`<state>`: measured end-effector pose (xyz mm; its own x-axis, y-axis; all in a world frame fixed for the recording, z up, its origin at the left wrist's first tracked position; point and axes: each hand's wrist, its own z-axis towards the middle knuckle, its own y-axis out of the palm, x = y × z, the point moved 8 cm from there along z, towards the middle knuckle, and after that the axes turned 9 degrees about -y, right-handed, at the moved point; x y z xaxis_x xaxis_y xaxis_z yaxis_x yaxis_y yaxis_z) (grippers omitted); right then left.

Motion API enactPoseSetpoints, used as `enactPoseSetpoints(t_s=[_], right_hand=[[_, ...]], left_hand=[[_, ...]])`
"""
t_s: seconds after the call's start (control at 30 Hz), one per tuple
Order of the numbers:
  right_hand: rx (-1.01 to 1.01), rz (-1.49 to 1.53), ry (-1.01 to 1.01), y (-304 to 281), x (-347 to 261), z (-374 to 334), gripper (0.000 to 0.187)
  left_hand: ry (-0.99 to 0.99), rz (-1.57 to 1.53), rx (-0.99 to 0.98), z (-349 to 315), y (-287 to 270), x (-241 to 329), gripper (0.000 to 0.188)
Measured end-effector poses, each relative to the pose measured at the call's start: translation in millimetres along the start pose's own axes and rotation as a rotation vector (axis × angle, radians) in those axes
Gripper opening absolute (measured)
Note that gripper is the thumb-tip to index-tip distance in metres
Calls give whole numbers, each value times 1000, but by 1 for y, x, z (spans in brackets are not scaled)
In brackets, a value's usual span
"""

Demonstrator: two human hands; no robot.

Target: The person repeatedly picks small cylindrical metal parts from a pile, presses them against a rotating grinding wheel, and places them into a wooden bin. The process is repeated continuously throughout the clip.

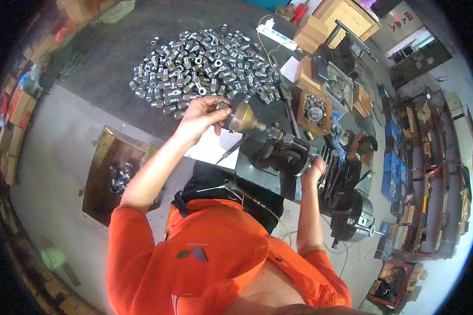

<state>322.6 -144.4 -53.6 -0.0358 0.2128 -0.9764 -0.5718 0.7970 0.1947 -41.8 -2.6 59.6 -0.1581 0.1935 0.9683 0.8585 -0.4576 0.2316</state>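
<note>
Clock directions from the middle of the view.

In process: one small grey metal fitting (223, 106), 12 o'clock, just beside the mouth of a brass-coloured metal cone (242, 116) (contact uncertain). Behind the cone, a dark metal spindle unit (286, 153), 3 o'clock.

Stock: large heap of shiny metal fittings (205, 68) on the dark bench top (105, 68), 11 o'clock; handful of metal pieces (122, 176) in a brown wooden box (112, 144), near 9 o'clock. Finished or unfinished, either lot: undetermined. By judgement, mid-batch.

Left hand (205, 113): 11 o'clock, elbow bent, thumb and fingertips nearly together, pinching the small fitting.

Right hand (315, 168): 3 o'clock, forearm rising from 5 o'clock, at the unit's outer end; fingers partly hidden, spread and hold impossible to tell.
</note>
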Motion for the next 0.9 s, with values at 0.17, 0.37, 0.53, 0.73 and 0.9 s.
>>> enactPoseSetpoints(t_s=[0.17, 0.37, 0.53, 0.73, 0.9], right_hand=[[-174, 50, -246, 43, -62, 37, 10], [-188, 373, -324, 43, -141, -21, 13], [-142, 336, -233, 8, -125, -68, 15], [-34, 266, -32, -13, -33, -59, 9], [9, 158, 44, -7, -2, -17, 11]], left_hand=[[303, 761, 389, -26, -13, 29, 26], [597, 1017, 506, -57, -2, 45, 21], [572, 1003, 500, -61, -4, 39, 22], [613, 1034, 497, -71, -1, 41, 21], [598, 1051, 573, -95, -19, 47, 21]])
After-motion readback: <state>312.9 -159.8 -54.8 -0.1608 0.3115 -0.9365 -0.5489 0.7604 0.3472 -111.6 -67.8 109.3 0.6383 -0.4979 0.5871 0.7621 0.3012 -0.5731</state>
